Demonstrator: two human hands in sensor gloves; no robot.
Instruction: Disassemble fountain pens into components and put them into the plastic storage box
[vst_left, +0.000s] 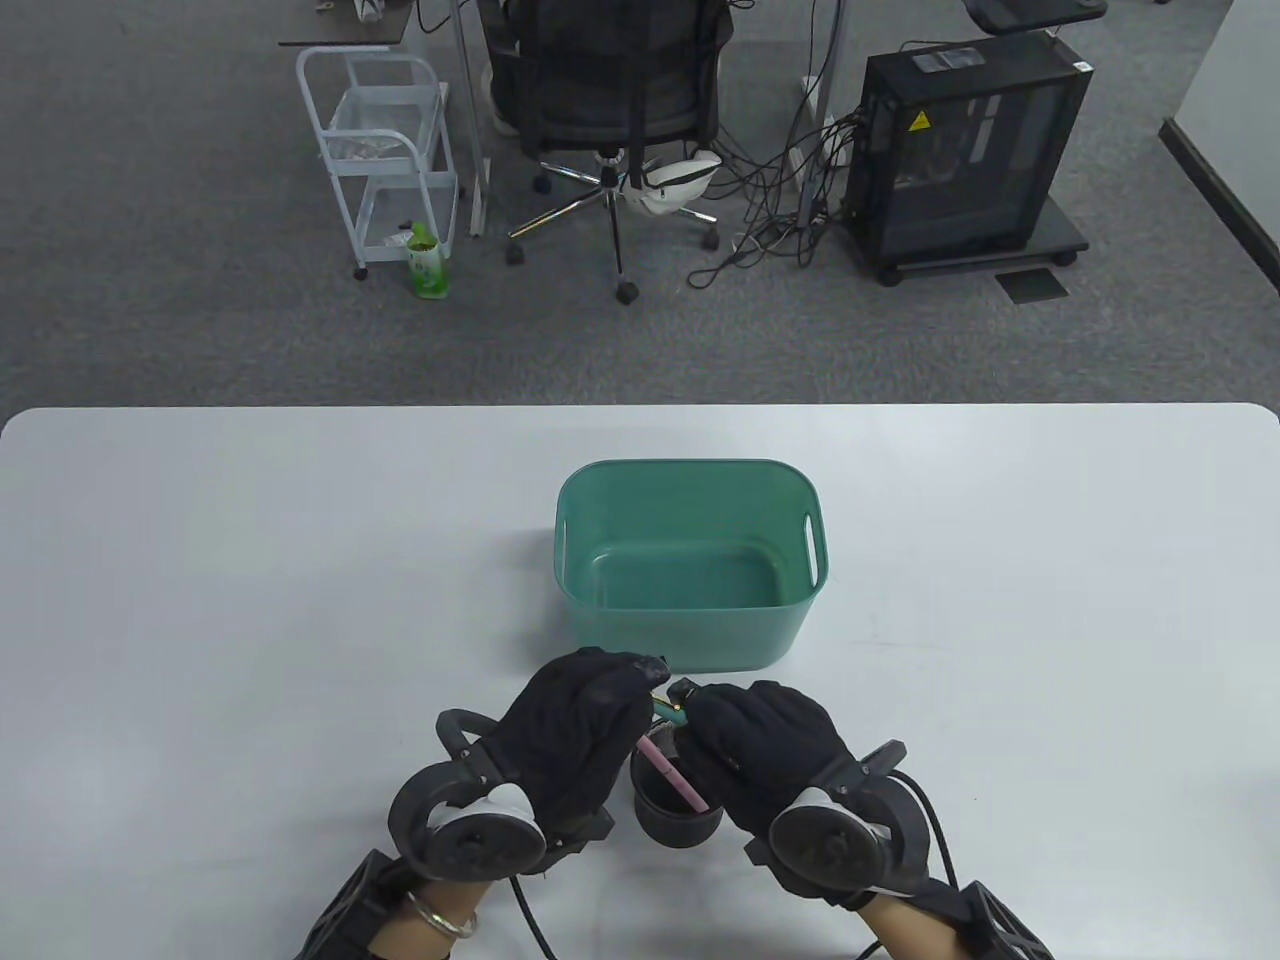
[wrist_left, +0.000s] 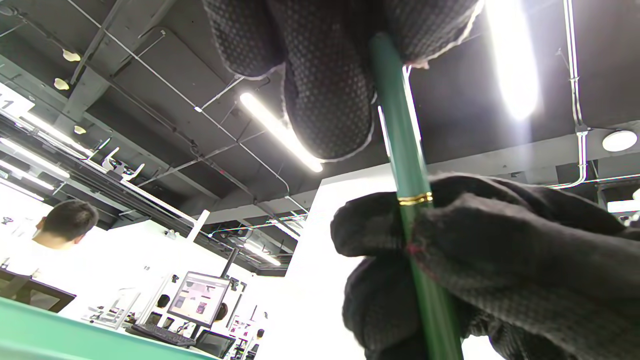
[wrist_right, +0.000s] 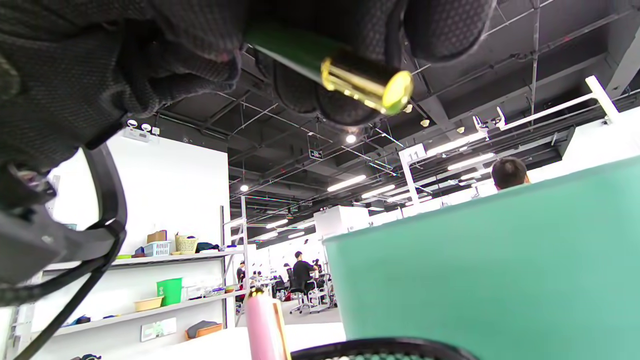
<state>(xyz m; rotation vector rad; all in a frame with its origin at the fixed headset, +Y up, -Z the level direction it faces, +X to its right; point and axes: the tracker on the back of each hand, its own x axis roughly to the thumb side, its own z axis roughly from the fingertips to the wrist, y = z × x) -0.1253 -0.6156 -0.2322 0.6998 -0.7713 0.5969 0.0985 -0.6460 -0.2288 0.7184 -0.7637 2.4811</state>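
Observation:
Both gloved hands meet over a green fountain pen (vst_left: 668, 709) with gold trim, just in front of the green plastic storage box (vst_left: 690, 560). My left hand (vst_left: 590, 715) grips one end and my right hand (vst_left: 745, 735) grips the other. In the left wrist view the green pen (wrist_left: 407, 165) runs between my left fingers (wrist_left: 325, 100) above and the right glove below, its gold ring showing. In the right wrist view the pen's gold-capped end (wrist_right: 367, 85) pokes out of my right fingers (wrist_right: 445, 27). A pink pen (vst_left: 672, 770) stands in a black pen cup (vst_left: 675, 800) under the hands.
The storage box (wrist_right: 490, 270) looks empty inside and stands mid-table. The white table (vst_left: 200, 600) stretches wide on both sides. Beyond the far edge are an office chair (vst_left: 610, 100), a white trolley (vst_left: 385, 150) and a computer tower (vst_left: 965, 150) on the carpet.

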